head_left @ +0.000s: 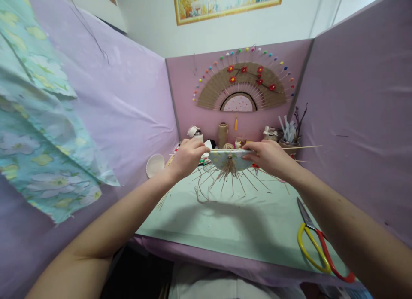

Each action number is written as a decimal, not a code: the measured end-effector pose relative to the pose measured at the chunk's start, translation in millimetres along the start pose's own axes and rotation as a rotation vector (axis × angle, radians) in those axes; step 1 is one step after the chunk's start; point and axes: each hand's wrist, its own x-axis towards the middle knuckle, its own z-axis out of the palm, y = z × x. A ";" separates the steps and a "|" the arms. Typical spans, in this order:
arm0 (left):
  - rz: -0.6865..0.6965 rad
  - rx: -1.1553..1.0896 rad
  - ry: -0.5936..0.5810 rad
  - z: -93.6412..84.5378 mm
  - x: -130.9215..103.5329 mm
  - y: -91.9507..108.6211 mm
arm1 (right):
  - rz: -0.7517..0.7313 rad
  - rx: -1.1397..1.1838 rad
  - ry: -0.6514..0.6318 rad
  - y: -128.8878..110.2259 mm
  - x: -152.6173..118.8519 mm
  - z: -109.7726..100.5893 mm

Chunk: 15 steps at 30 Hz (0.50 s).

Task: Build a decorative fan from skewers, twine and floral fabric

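Between my two hands is a half-round piece covered in blue floral cloth point(219, 160), its straight edge upward. Thin wooden sticks point(243, 186) spread out below it like a fan, and a frayed tuft of brown twine point(229, 166) sits at its middle. My left hand point(190, 156) pinches the left end of the straight edge. At the right end, my right hand point(266, 155) has thumb and fingers closed on the same piece. A long thin stick point(305, 147) runs along that top edge and sticks out to the right. Loose string point(201, 199) trails on the table below.
Red-and-yellow-handled scissors point(317, 243) lie at the table's right front. A scalloped white dish point(155, 166) stands at left. Behind are a twine spool point(222, 135) and a pot of glue sticks point(289, 133). A decorated fan point(212, 86) hangs on the back panel; floral cloth point(48, 153) hangs left.
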 end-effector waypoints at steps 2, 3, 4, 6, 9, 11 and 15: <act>0.055 0.068 -0.003 -0.6 -1.3 -1.1 | -0.002 0.004 -0.003 -0.6 0.1 -0.7; 0.081 0.101 -0.002 -1.3 -1.8 -1.3 | -0.004 0.003 -0.003 -0.9 0.2 -0.8; 0.104 0.133 -0.002 -2.2 -2.1 -1.2 | -0.006 0.001 -0.004 -1.0 0.2 -0.8; 0.142 0.184 -0.005 -4.6 -2.1 -0.4 | -0.007 0.000 0.000 -1.2 0.1 -0.6; 0.179 0.234 -0.016 -8.2 -1.1 1.3 | -0.015 0.001 0.003 -1.3 0.1 -0.4; 0.197 0.249 -0.019 -9.7 -0.6 1.8 | -0.025 0.001 0.006 -1.4 0.0 -0.6; 0.200 0.215 -0.030 -8.5 -1.7 2.4 | -0.025 0.012 0.002 -1.8 0.1 -2.0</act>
